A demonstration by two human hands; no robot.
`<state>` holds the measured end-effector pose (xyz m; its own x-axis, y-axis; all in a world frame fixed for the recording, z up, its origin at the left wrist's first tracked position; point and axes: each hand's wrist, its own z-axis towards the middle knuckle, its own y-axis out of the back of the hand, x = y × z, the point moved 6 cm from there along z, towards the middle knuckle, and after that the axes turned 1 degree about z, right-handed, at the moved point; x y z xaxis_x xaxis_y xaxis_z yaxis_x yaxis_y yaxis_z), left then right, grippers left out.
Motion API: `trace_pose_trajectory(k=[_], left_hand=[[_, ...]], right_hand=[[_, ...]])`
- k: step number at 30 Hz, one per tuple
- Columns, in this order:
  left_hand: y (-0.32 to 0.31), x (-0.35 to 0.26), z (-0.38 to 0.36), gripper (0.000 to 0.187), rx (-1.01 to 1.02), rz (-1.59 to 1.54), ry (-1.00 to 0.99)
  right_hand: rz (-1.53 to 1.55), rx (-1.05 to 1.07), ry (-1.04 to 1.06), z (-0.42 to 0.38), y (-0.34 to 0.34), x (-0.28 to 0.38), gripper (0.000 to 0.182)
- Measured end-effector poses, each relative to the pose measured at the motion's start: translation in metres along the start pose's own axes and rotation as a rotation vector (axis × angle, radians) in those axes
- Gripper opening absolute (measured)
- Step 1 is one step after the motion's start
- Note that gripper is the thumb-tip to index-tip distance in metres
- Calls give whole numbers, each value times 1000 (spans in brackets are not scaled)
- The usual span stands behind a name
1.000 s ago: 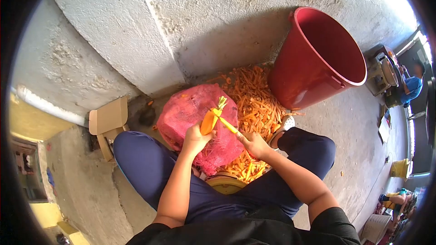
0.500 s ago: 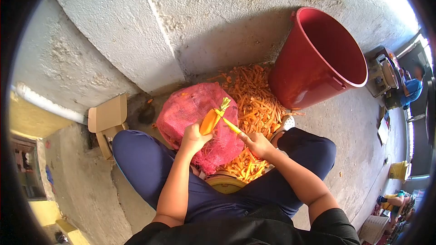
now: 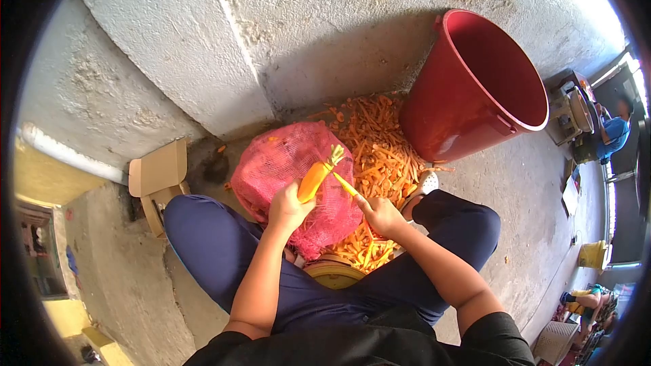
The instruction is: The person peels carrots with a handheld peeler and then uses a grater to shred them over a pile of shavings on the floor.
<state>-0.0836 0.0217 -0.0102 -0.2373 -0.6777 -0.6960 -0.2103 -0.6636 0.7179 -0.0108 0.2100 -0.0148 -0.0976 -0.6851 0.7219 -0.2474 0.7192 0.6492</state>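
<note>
In my left hand point(image 3: 289, 209) is an orange carrot point(image 3: 314, 181), its cut green stem end pointing up and away from me. My right hand point(image 3: 381, 215) grips a slim knife-like tool point(image 3: 345, 184), yellow-orange and pointed, with a finger stretched along it. Its tip is right beside the carrot's upper end. Some red shows below the right palm. Under both hands sits a full red mesh sack point(image 3: 271, 163). Orange peelings point(image 3: 380, 156) are heaped on the floor beside and beyond it. A yellowish round container point(image 3: 333, 276) stands between my legs, partly hidden.
A large red bin point(image 3: 447, 102) leans at the right of the peelings, near the rough wall point(image 3: 325, 20). An open cardboard box point(image 3: 159, 166) lies to the left. At far right are a person in blue point(image 3: 616, 137), a yellow bucket point(image 3: 593, 255) and a basket point(image 3: 557, 342).
The tool's tip has moved from across the carrot's top to just off its right side. The left hand still holds the carrot in nearly the same place.
</note>
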Motion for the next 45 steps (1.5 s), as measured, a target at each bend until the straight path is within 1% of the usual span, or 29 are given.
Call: trace_pose_trajectory(k=[1,4,6,7,8,10,11,14,15,18,19,22,23,26,27,29,30,31,36,45], left_hand=[[5,-5,0,29,-42,136,-25],[-2,-2,0,28,-65,-76,-50],[-19,13,-1,28,103,-357,169],[-28,18,-3,28,188,-497,278],[-21,11,-3,28,85,-401,142],[3,-26,-4,28,-117,-207,-139],[13,-45,-8,29,-208,-54,-349],[12,-47,-4,29,-299,-217,-204],[12,-40,-1,29,-314,-233,-158],[7,-34,-1,29,-292,-340,-128],[7,-37,-2,30,-252,-263,-157],[1,-41,-2,29,-233,-276,-234],[-1,-37,-2,30,-230,-262,-194],[1,-34,-2,31,-225,10,-135],[2,-32,-2,32,-230,61,-123],[2,-25,0,33,-240,168,-101],[3,-21,1,33,-253,161,-85],[2,-17,2,32,-265,150,-70],[3,-16,4,31,-263,52,-15],[6,-15,3,30,-289,-14,-21]], right_hand=[[3,14,-18,0,0,-1,60],[19,29,-90,2,-2,-4,63],[-30,92,-166,5,-5,-8,51],[-55,124,-205,6,-6,-11,48],[-33,151,-270,7,-10,-18,51],[12,196,-404,10,-18,-38,58],[-52,292,-332,8,-25,-46,66],[49,227,-332,7,-23,-30,67],[53,246,-318,10,-28,-32,69],[243,203,-468,3,-35,-44,69],[269,286,-496,3,-36,-44,70],[304,339,-524,6,-15,-30,70],[390,189,-494,11,-10,-37,64],[321,71,-331,13,31,-19,56],[266,28,-244,7,41,-3,49],[265,25,-123,-3,36,12,48],[264,20,-65,-7,33,17,48],[140,117,-102,-6,23,11,47],[162,69,-87,-8,23,12,47],[149,31,-110,-7,19,9,47]])
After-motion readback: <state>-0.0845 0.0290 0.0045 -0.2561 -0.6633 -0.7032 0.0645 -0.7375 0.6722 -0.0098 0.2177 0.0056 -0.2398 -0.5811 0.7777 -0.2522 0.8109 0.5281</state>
